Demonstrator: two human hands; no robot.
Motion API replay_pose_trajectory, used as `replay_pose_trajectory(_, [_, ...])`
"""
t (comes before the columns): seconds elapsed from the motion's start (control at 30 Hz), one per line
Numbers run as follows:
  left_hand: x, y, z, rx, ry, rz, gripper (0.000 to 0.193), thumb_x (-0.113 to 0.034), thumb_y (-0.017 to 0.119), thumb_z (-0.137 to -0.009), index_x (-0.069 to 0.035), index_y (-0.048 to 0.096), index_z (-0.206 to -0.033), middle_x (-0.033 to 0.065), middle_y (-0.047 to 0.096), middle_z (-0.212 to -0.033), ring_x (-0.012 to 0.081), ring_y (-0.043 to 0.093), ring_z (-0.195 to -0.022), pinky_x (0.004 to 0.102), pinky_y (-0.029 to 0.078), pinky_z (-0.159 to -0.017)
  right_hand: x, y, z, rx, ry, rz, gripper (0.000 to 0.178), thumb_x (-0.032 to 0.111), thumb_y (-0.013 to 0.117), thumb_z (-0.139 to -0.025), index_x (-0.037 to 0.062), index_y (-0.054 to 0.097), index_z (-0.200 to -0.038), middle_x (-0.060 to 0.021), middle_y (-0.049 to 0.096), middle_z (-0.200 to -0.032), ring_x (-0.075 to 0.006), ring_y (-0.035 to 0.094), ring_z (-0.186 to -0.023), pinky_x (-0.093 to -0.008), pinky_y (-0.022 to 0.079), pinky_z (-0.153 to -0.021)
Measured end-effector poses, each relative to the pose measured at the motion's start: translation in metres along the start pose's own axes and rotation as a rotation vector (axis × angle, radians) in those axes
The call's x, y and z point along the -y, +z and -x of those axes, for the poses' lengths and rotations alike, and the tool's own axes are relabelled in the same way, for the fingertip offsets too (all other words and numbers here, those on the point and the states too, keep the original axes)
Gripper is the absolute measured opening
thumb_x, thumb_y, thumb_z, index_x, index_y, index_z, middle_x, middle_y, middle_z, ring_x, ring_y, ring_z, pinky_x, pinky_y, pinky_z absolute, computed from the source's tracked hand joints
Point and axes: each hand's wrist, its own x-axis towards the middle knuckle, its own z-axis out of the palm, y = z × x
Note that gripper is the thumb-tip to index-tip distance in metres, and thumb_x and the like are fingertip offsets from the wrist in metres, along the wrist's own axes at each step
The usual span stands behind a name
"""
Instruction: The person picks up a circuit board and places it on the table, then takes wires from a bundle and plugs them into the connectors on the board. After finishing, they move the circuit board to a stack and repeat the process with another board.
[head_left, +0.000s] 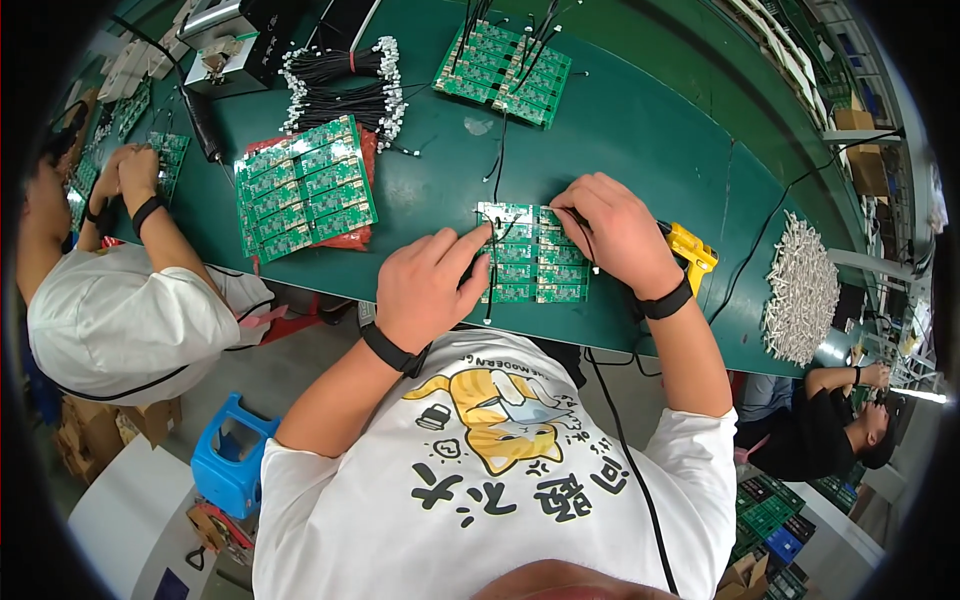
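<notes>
A green circuit board panel (515, 270), divided into several small boards, lies on the table in front of me. My left hand (425, 285) is at its left edge, index finger and thumb closed around a thin black cable (487, 308) that hangs down past the panel's near edge with a white connector at its end. My right hand (620, 230) bends over the panel's upper right part, fingers pinched together, with another black cable (586, 240) at them. The fingertips of the right hand are partly hidden. A further black cable (500, 150) runs from the far boards toward the panel.
A stack of green panels (305, 190) rests on red wrapping at left. Behind it lie bundled black cables (350, 100). More wired panels (505, 70) sit at the far side. A yellow pistol-shaped tool (692, 255) and a pile of small white pieces (802, 290) are right. Co-workers sit both sides.
</notes>
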Motion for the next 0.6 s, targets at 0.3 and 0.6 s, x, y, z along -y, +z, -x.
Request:
replay_pose_trajectory(0.3, [0.000,-0.002,-0.001,0.023,0.000,-0.007,0.037,-0.020,0.084,-0.098,-0.014,0.083,-0.135,0.0035,0.065,-0.087,0.0239,0.068,-0.074,0.0413,0.056,-0.065,-0.008,-0.014,-0.020,0.108,0.034,-0.163,0.010,0.002,0.086,-0.095,0.0035,0.079,-0.100,-0.0106,0.076,-0.097,-0.0355,0.071,-0.094,-0.0457,0.058,-0.083])
replay_pose_trajectory(0.6, [-0.001,-0.002,-0.003,0.028,-0.002,-0.009,0.038,-0.020,0.085,-0.098,-0.014,0.084,-0.135,0.0034,0.067,-0.087,0.0235,0.068,-0.073,0.0410,0.056,-0.064,0.000,-0.013,-0.027,0.150,0.086,-0.107,0.010,0.001,0.086,-0.092,0.0032,0.078,-0.097,-0.0105,0.076,-0.095,-0.0366,0.070,-0.093,-0.0456,0.057,-0.083])
